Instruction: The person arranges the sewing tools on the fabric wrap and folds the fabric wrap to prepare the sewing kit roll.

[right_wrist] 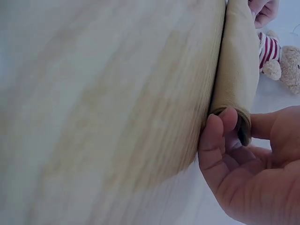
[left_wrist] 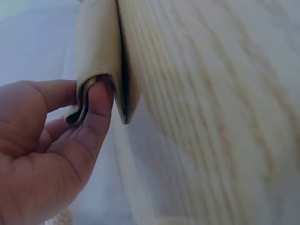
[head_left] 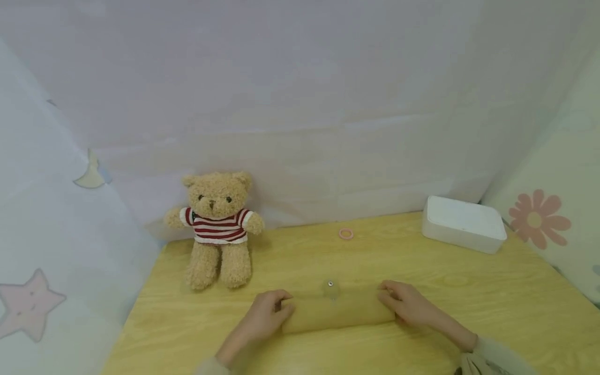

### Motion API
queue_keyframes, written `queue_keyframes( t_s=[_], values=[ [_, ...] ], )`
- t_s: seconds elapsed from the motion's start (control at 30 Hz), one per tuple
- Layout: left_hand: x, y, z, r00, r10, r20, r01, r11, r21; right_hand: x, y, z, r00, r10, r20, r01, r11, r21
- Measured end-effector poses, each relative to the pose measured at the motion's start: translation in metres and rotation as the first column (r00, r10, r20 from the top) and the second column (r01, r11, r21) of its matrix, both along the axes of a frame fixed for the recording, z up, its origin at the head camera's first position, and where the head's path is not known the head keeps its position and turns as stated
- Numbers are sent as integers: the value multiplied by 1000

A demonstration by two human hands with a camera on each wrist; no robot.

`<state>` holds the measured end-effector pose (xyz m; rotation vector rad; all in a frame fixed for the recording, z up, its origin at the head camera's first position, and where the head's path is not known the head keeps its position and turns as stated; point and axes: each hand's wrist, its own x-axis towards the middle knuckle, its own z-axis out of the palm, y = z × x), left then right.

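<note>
A tan fabric piece (head_left: 339,314), folded or rolled into a long flat bundle, lies across the wooden table in front of me. A small round metal stud (head_left: 330,284) shows at its far edge, on a paler round patch. My left hand (head_left: 263,316) pinches the bundle's left end. In the left wrist view, the fingers reach into the fold of the fabric (left_wrist: 97,44), with the thumb on the outer layer. At the right end my right hand (head_left: 413,308) grips the bundle. Curled layers of the fabric (right_wrist: 234,65) show between thumb and fingertips in the right wrist view.
A teddy bear (head_left: 217,232) in a red-and-white striped shirt sits at the back left of the table (head_left: 290,260). Near the back edge lies a pink ring (head_left: 346,234). A white box (head_left: 464,224) stands at the back right, close to the wall sheet.
</note>
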<state>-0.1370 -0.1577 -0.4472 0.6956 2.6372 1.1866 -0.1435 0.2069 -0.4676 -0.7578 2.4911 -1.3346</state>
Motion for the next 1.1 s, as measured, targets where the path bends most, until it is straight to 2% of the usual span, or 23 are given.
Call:
queue_keyframes(
  t_s=[0.2,0.33,0.43,0.47,0.5,0.57,0.63,0.67,0.7,0.8,0.93,1.0,1.1],
  values=[
    [-4,5,-2,997,66,-34,-66,998,-24,-7,-5,2,997,-74,-39,76,996,56],
    [-3,13,0,990,135,-30,-136,990,-25,-9,-8,6,987,-119,-108,132,984,117],
    [1,21,1,977,193,-88,-201,975,-92,-8,-13,10,972,-133,-192,158,980,119],
    [2,24,1,970,207,-128,-222,968,-117,-7,-16,11,960,-131,-249,162,981,110],
    [2,27,1,961,213,-176,-238,961,-139,-6,-19,12,938,-123,-324,162,982,98],
    [4,34,2,940,201,-274,-254,952,-171,-2,-29,15,882,-90,-462,134,989,64],
    [5,42,4,930,169,-326,-236,955,-179,2,-39,18,827,-23,-562,81,994,79],
    [6,45,5,929,147,-339,-218,959,-183,3,-44,19,812,26,-583,42,994,103],
    [7,49,6,934,125,-335,-195,963,-184,5,-49,21,809,75,-583,8,990,137],
    [11,57,9,956,49,-290,-116,969,-218,8,-57,24,856,179,-485,-55,964,259],
    [15,64,10,962,-59,-266,-20,958,-286,7,-58,25,904,206,-375,-72,937,342],
    [16,65,10,958,-92,-271,7,953,-302,5,-57,25,912,213,-351,-81,932,354],
    [14,65,8,952,-103,-288,11,952,-305,-1,-56,25,923,220,-317,-97,928,360]
  ],
)
